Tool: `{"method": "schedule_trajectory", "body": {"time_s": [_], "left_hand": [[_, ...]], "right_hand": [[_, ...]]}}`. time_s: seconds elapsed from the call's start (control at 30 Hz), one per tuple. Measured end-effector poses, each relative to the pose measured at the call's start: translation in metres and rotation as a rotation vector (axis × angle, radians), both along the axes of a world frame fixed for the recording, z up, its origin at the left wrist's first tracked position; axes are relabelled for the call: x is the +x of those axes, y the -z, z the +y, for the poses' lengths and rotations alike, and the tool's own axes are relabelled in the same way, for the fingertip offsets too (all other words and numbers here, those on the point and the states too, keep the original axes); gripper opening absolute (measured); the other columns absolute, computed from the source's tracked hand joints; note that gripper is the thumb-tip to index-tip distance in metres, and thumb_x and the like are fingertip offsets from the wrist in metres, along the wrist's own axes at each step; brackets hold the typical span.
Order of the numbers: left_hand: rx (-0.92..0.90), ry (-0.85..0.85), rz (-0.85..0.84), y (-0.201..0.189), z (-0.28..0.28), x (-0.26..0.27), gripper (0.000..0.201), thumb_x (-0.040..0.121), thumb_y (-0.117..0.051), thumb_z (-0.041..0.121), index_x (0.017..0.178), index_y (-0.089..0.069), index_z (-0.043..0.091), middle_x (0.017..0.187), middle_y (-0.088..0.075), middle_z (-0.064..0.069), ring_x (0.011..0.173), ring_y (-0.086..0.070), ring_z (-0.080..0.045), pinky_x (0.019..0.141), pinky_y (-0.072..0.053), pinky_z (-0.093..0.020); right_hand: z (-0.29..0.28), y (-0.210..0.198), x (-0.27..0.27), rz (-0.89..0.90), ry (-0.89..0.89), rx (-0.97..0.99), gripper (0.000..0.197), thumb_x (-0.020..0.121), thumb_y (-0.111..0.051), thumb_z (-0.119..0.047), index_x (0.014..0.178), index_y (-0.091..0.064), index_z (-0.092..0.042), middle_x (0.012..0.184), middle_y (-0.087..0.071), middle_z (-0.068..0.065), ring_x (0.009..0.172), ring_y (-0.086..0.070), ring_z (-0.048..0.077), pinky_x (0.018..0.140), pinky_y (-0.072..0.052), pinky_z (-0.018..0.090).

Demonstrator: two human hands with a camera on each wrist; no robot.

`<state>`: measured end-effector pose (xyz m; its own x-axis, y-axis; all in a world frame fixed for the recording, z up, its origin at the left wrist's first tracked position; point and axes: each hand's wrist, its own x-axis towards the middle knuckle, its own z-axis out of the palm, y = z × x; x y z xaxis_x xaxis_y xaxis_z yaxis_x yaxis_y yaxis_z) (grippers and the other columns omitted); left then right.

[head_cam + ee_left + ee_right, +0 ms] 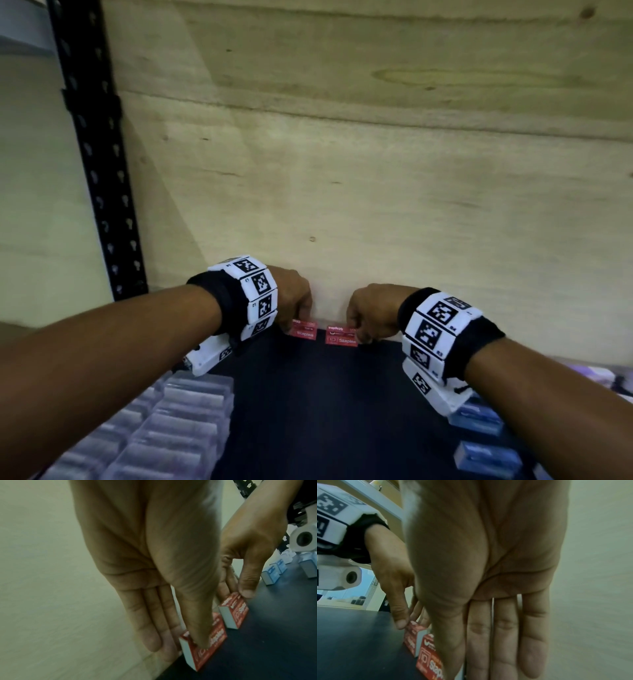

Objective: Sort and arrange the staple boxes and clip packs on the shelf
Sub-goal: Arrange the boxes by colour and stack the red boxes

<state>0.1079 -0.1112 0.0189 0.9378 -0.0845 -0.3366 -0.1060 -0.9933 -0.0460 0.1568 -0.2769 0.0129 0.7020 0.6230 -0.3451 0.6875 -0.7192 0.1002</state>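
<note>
Staple box within left grip

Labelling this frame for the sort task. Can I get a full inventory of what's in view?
red staple boxes: 2, red with white print, standing at the back edge of the shelf against the wood panel, a small gap between them; second one to the right
clear clip packs: several, exact count unclear, transparent, in rows at front left
blue boxes: at least 2 in the head view, blue and white, front right
shelf surface: 1, dark
back panel: 1, pale wood
upright post: 1, black, perforated, left
left hand: pinches the left red box
right hand: pinches the right red box
</note>
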Motion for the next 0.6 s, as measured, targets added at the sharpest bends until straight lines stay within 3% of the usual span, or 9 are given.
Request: {"method": "schedule_trajectory", "body": {"time_s": [0.1, 0.27, 0.43, 0.6], "left_hand": [[0.02, 0.003, -0.009, -0.005, -0.003, -0.005, 0.033, 0.083, -0.072, 0.008, 0.115, -0.07, 0.016, 0.095, -0.068, 0.002, 0.1, -0.065, -0.019, 0.086, -0.051, -0.029], [0.017, -0.003, -0.047, -0.009, -0.011, -0.03, 0.028, 0.082, -0.072, 0.012, 0.108, -0.072, 0.021, 0.1, -0.07, 0.001, 0.09, -0.063, -0.016, 0.083, -0.053, -0.031], [0.026, 0.06, -0.019, -0.01, -0.028, -0.083, 0.025, 0.086, -0.067, 0.014, 0.109, -0.071, 0.024, 0.078, -0.056, 0.016, 0.084, -0.057, -0.009, 0.08, -0.051, -0.028], [0.026, 0.082, 0.002, -0.01, -0.042, -0.133, 0.028, 0.087, -0.064, 0.014, 0.111, -0.07, 0.026, 0.074, -0.053, 0.019, 0.085, -0.057, -0.007, 0.083, -0.052, -0.029]], "right_hand": [[0.0, -0.003, -0.004, -0.029, -0.02, -0.01, 0.029, 0.089, -0.072, -0.021, 0.117, -0.071, -0.014, 0.114, -0.071, 0.001, 0.1, -0.064, 0.019, 0.078, -0.047, 0.027], [-0.011, -0.012, -0.026, -0.016, -0.035, 0.016, 0.022, 0.087, -0.072, -0.021, 0.108, -0.075, -0.017, 0.104, -0.073, 0.0, 0.087, -0.061, 0.015, 0.074, -0.05, 0.028], [-0.031, -0.01, -0.071, 0.016, -0.039, 0.045, 0.019, 0.086, -0.072, -0.024, 0.105, -0.076, -0.022, 0.089, -0.069, -0.005, 0.088, -0.065, 0.016, 0.079, -0.054, 0.029], [-0.054, -0.004, -0.121, 0.031, -0.052, 0.035, 0.019, 0.087, -0.07, -0.025, 0.105, -0.075, -0.023, 0.086, -0.065, -0.008, 0.083, -0.06, 0.012, 0.074, -0.05, 0.025]]}}
